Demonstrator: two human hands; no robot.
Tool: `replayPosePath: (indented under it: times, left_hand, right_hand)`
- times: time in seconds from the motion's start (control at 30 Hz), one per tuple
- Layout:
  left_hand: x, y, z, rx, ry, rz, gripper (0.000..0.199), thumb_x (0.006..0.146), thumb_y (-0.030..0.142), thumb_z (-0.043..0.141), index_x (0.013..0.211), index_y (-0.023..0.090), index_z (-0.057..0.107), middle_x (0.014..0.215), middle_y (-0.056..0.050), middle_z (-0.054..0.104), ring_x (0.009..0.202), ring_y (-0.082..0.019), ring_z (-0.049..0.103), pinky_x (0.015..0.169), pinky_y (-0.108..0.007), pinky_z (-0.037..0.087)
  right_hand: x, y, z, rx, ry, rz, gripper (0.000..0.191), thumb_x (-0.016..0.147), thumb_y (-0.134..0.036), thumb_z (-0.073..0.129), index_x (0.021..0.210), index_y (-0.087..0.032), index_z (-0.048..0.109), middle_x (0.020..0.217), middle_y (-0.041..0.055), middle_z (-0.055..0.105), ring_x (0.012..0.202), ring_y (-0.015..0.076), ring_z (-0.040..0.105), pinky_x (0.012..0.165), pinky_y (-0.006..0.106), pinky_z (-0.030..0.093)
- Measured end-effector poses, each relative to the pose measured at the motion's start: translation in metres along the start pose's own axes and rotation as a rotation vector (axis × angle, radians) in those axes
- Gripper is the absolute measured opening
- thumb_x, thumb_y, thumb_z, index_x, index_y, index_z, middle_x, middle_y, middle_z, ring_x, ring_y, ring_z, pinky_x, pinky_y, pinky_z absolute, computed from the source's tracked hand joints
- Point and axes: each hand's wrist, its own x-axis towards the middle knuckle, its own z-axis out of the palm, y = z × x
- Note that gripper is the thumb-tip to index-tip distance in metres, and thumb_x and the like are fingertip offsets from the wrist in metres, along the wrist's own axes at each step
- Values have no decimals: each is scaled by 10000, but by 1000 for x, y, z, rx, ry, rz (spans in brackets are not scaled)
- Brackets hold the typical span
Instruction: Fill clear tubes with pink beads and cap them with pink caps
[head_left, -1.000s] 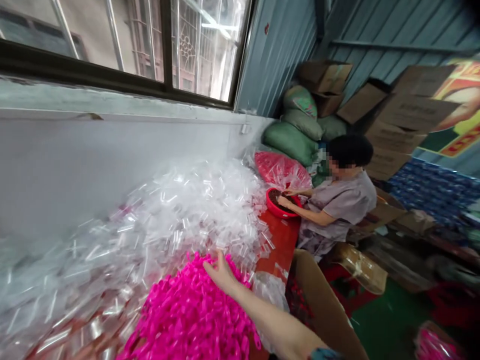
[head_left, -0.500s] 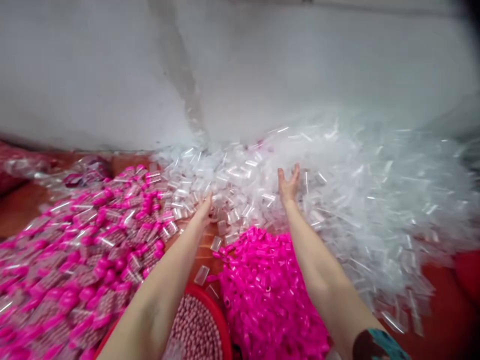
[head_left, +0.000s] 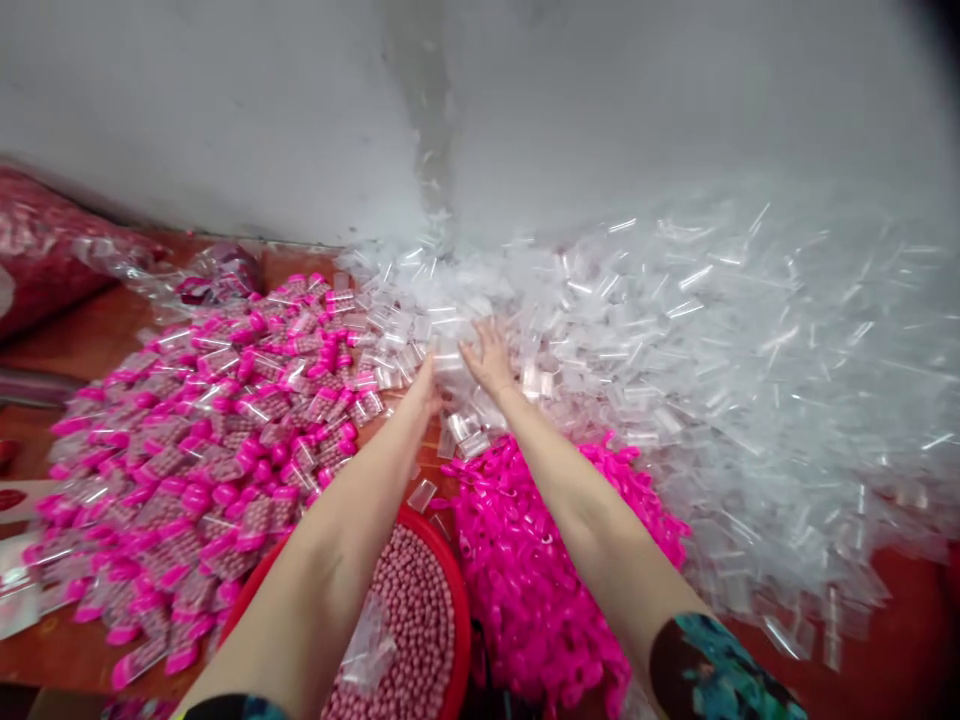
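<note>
Both hands reach into a heap of clear plastic containers [head_left: 622, 330] against the wall. My right hand [head_left: 489, 360] lies on the heap with its fingers spread. Close to its left, my left hand [head_left: 429, 388] is at the heap's near edge, thumb up and fingers apart, partly hidden by its own wrist. Several clear containers lie between the two hands. Under my right forearm spreads a pile of bright pink plastic caps [head_left: 517, 560]. A red basin [head_left: 461, 640] full of small pink beads [head_left: 416, 610] stands below my left forearm, with a clear container on the beads.
To the left lies a large pile of filled containers with pink caps [head_left: 225, 440]. Behind it are a red bag [head_left: 60, 250] and a crumpled plastic bag [head_left: 225, 270]. A grey wall [head_left: 262, 120] bounds the far side; the floor [head_left: 300, 265] is reddish.
My right hand has moved left across the clear containers, close to my left hand. The view has shifted, showing more of the left side.
</note>
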Motion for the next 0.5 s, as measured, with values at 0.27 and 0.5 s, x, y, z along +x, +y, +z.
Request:
replayPosePath:
  times: [0.27, 0.5]
  left_hand:
    - [-58, -25, -87, 81, -162, -21, 450, 951, 605, 576, 1260, 289, 667, 1297, -132, 706, 1219, -351, 654, 858, -502, 624]
    - [-72, -47, -116, 101, -29, -53, 512, 922, 654, 595, 1314, 327, 628, 1564, -117, 522, 1444, -430, 439, 982, -636, 547]
  right_hand:
    - [64, -17, -24, 53, -220, -149, 556, 1030, -527, 520, 1485, -212, 567, 1636, 148, 430, 1539, 309, 360, 1266, 567, 296]
    - [86, -7, 17, -270, -280, -6, 797, 980, -656, 492, 1539, -89, 469, 1643, 278, 332, 1589, 498, 34, 1157, 791, 154]
